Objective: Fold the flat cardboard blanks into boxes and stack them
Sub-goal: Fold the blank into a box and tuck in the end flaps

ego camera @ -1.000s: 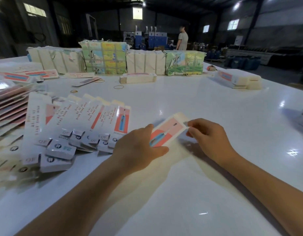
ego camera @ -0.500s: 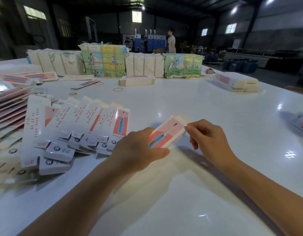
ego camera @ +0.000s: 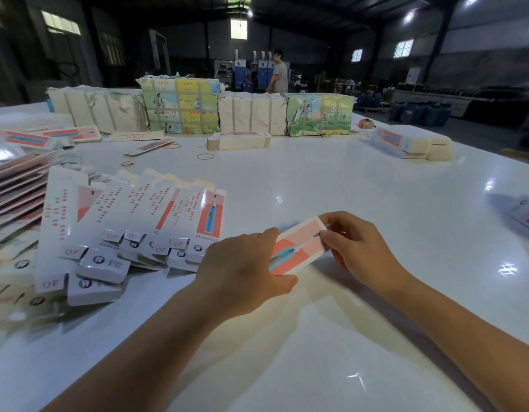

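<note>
Head view: left hand (ego camera: 245, 263) and right hand (ego camera: 358, 248) both grip one toothbrush carton (ego camera: 296, 246) above the bench (ego camera: 346, 179), folded cartons (ego camera: 132, 227) at nine o'clock.

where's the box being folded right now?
Head view, lower centre: the pink box is held just above the white table, between the left hand and the right hand, right of the fanned row of folded boxes.

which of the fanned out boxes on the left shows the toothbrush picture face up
The rightmost box of the fan, nearest the left hand. Its pink panel with a blue toothbrush faces up; the others show mostly white sides with red text.
</note>
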